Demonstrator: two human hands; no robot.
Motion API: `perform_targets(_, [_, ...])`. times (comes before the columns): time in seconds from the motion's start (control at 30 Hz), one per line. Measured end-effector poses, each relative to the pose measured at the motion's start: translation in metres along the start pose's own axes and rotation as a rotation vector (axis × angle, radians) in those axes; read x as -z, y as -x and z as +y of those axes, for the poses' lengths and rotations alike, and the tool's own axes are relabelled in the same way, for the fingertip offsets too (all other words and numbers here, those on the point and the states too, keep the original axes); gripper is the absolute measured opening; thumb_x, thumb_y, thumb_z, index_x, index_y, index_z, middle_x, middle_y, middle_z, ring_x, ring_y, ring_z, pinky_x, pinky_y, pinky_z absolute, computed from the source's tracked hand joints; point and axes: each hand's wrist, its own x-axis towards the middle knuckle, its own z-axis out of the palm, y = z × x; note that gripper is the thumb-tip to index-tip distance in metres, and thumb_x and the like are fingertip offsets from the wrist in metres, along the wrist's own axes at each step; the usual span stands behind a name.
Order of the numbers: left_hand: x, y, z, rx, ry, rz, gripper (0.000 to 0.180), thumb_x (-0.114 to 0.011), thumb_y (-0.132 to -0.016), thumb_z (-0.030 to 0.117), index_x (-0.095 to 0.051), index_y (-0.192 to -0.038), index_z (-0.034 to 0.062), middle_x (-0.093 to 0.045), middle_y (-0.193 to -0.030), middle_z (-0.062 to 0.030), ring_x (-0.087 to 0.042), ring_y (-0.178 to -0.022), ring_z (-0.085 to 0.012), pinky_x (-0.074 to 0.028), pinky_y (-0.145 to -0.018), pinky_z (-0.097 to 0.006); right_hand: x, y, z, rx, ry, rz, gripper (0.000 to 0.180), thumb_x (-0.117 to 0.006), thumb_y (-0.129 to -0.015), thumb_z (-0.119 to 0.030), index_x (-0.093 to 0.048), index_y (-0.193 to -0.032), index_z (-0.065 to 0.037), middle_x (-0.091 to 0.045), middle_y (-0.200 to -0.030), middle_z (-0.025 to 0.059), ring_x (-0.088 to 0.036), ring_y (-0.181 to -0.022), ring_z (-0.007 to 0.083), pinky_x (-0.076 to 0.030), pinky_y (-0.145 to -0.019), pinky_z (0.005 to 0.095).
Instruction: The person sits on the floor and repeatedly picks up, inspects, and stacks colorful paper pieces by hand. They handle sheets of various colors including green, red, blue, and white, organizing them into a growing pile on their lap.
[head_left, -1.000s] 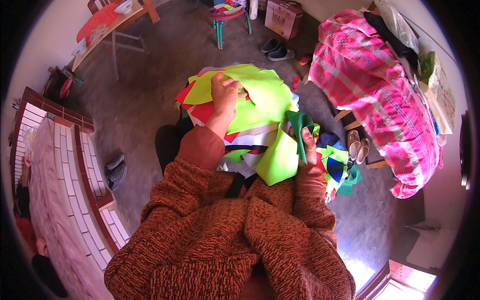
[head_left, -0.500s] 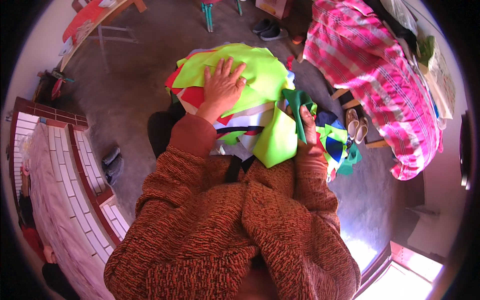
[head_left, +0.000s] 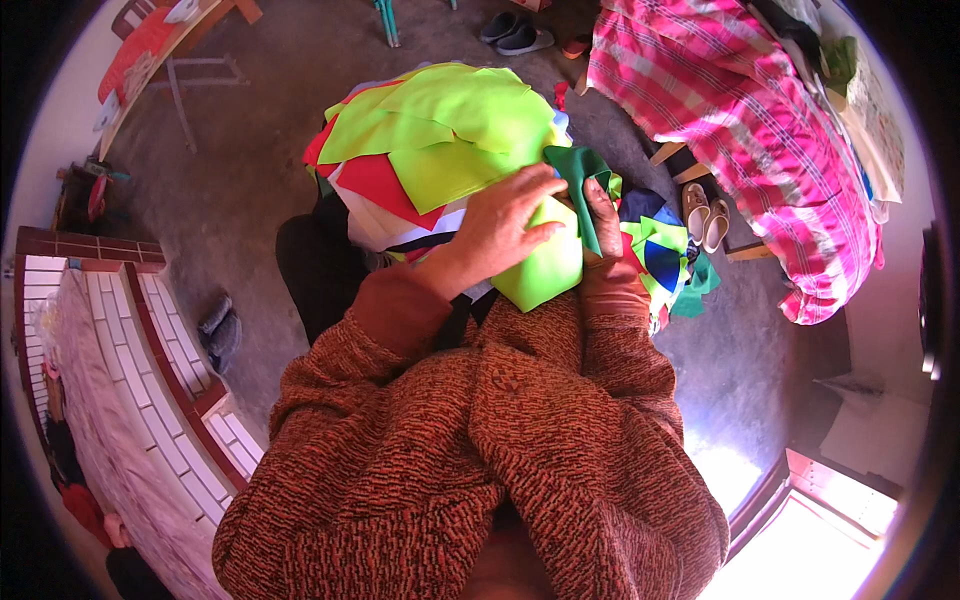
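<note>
1. By the right hand [head_left: 603,222], the dark green cloth piece [head_left: 577,180] is pinched under the thumb; the other fingers are mostly hidden.
2. The left hand [head_left: 503,228] is held half curled, its fingertips beside that piece; whether anything is gripped cannot be told.
3. Below and between the hands, a neon yellow-green cloth piece [head_left: 545,268] hangs, likely kept there to be within easy reach of both.
4. Just ahead, broad yellow-green cut pieces [head_left: 445,120] are heaped over a red piece [head_left: 388,190], perhaps laid flat so they do not slip.
5. Beside the right wrist, mixed scraps [head_left: 664,255] are bunched.
6. Farther right, pale shoes [head_left: 696,212] are set near a pink plaid cloth [head_left: 730,140].
</note>
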Motion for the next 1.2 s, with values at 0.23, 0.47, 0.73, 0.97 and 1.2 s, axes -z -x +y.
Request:
perform_targets(0.23, [-0.022,0.02,-0.02,0.104,0.062,-0.114,0.032,-0.07,-0.072,0.013,-0.059,-0.101,0.008,-0.061,-0.091,-0.0119,-0.06,-0.083,-0.0313,-0.047,-0.072,-0.038,0.028,-0.009,-0.001,-0.117,-0.114,-0.258,0.028,-0.058,-0.09,-0.029,-0.051,-0.107,-0.008,-0.051,-0.085,0.003,-0.047,-0.067,0.0104,-0.038,-0.05,0.0218])
perform_targets(0.47, [-0.001,0.036,-0.005,0.065,0.039,-0.141,0.008,-0.065,-0.072,0.013,-0.059,-0.075,0.0097,-0.056,-0.074,-0.0049,-0.058,-0.073,-0.0265,-0.045,-0.068,-0.04,0.03,-0.008,0.001,-0.105,-0.124,-0.229,0.027,-0.059,-0.089,-0.026,-0.051,-0.108,-0.008,-0.05,-0.085,0.0026,-0.043,-0.065,0.0093,-0.036,-0.05,0.0217])
perform_targets(0.73, [0.084,0.034,0.021,-0.117,0.108,0.09,0.014,-0.072,-0.07,0.007,-0.064,-0.08,0.0073,-0.061,-0.077,-0.0025,-0.058,-0.08,-0.021,-0.043,-0.081,-0.037,0.03,-0.006,0.002,-0.078,-0.112,-0.221,0.039,-0.058,-0.09,-0.027,-0.049,-0.115,0.001,-0.052,-0.092,0.0059,-0.044,-0.068,0.0095,-0.038,-0.056,0.0217])
perform_targets(0.97, [0.134,0.016,-0.016,0.015,-0.013,0.153,0.008,-0.068,-0.075,0.004,-0.067,-0.083,0.0037,-0.064,-0.076,-0.0088,-0.063,-0.069,-0.0214,-0.049,-0.062,-0.029,0.03,-0.008,0.002,-0.126,-0.098,-0.231,0.031,-0.06,-0.089,-0.027,-0.052,-0.111,-0.007,-0.052,-0.086,0.0024,-0.044,-0.065,0.0091,-0.036,-0.057,0.0235])
perform_targets(1.2, [0.128,0.027,-0.118,0.179,-0.423,0.045,0.02,-0.071,-0.074,0.023,-0.065,-0.09,0.0117,-0.065,-0.079,-0.0087,-0.065,-0.074,-0.0254,-0.049,-0.062,-0.035,0.027,-0.006,0.001,-0.103,-0.082,-0.225,0.033,-0.06,-0.089,-0.027,-0.051,-0.112,-0.005,-0.053,-0.086,0.0049,-0.046,-0.065,0.0106,-0.038,-0.057,0.0246])
